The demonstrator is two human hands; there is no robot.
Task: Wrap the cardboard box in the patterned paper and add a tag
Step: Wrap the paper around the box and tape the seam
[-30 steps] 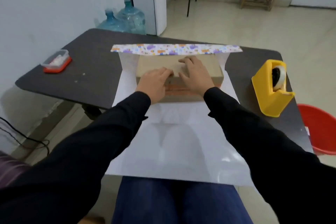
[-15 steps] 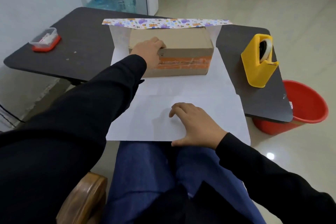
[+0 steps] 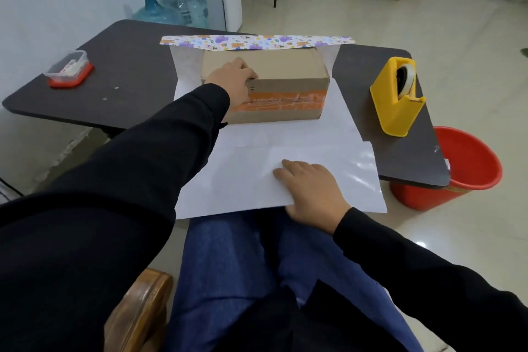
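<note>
A brown cardboard box (image 3: 288, 77) with an orange tape band lies on the wrapping paper (image 3: 311, 134), whose white underside faces up. The paper's far edge stands folded up behind the box, showing a patterned strip (image 3: 257, 41). My left hand (image 3: 234, 80) rests on the box's top left front corner, fingers curled over its edge. My right hand (image 3: 310, 188) holds the paper's near edge, fingers on top and thumb beneath, where the sheet overhangs my lap.
A yellow tape dispenser (image 3: 395, 98) stands on the dark table (image 3: 128, 88) at the right. A small clear container with a red lid (image 3: 68, 70) sits at the left. A red bucket (image 3: 468, 168) is on the floor beside the table; water bottles (image 3: 177, 7) stand behind.
My right hand left the box top and came back to the paper's near edge, now gripping it. My left hand stayed on the box's left corner.
</note>
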